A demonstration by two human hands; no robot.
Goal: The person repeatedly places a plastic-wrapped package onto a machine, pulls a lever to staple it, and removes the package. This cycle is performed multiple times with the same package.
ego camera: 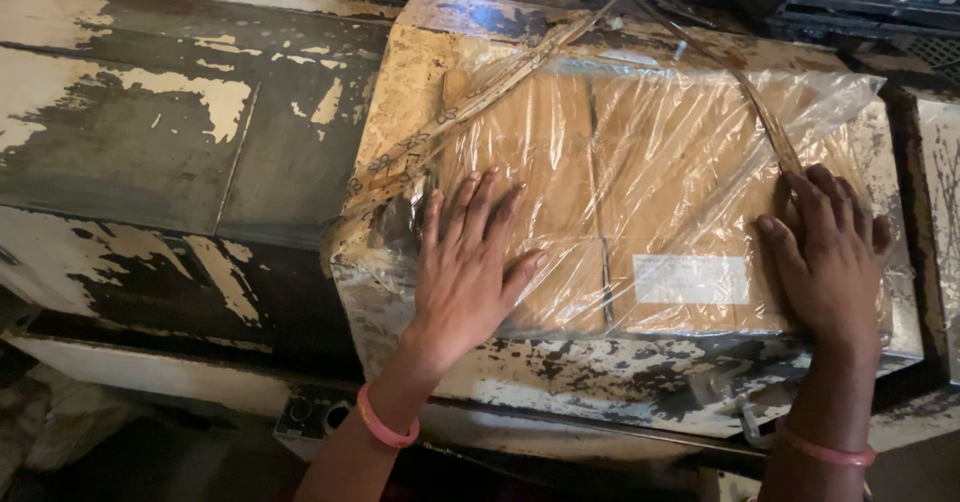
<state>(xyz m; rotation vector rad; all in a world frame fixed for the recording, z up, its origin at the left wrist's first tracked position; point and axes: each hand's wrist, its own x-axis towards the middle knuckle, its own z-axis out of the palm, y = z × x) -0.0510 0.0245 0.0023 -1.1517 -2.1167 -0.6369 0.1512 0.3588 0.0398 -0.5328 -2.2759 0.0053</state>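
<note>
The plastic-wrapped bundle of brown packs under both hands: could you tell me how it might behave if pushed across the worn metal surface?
The bundle would probably slide as one stiff block, since its flat brown packs sit tightly side by side. The clear film looks loose and wrinkled, so it may slip or bunch under the left hand and right hand. Being low and flat, it seems unlikely to tip.

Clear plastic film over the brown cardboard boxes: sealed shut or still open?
Open at the far end: the clear plastic film lies loose and wrinkled, its edge flaring past the brown cardboard boxes. Both hands press it flat.
</note>
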